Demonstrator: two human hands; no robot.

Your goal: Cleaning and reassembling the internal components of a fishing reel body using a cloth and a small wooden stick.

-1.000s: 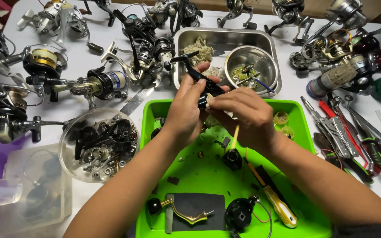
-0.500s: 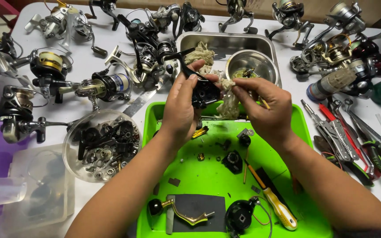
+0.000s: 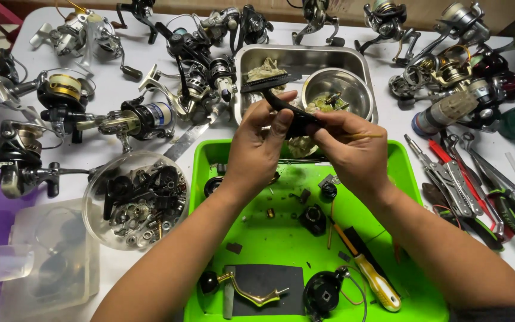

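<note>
A bright green plastic tray (image 3: 412,197) sits at lower centre, a rectangular steel pan (image 3: 242,77) holding a round steel bowl (image 3: 356,80) above it, a clear round parts dish (image 3: 93,191) to its left, and long-handled pliers and wrenches (image 3: 478,191) to its right.

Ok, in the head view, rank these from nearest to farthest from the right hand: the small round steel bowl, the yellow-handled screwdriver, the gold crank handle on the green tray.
1. Small round steel bowl: just above the right hand, inside the steel pan.
2. Yellow-handled screwdriver: below the hand, lower right of the tray.
3. Gold crank handle: farthest, at the tray's bottom left.
</note>
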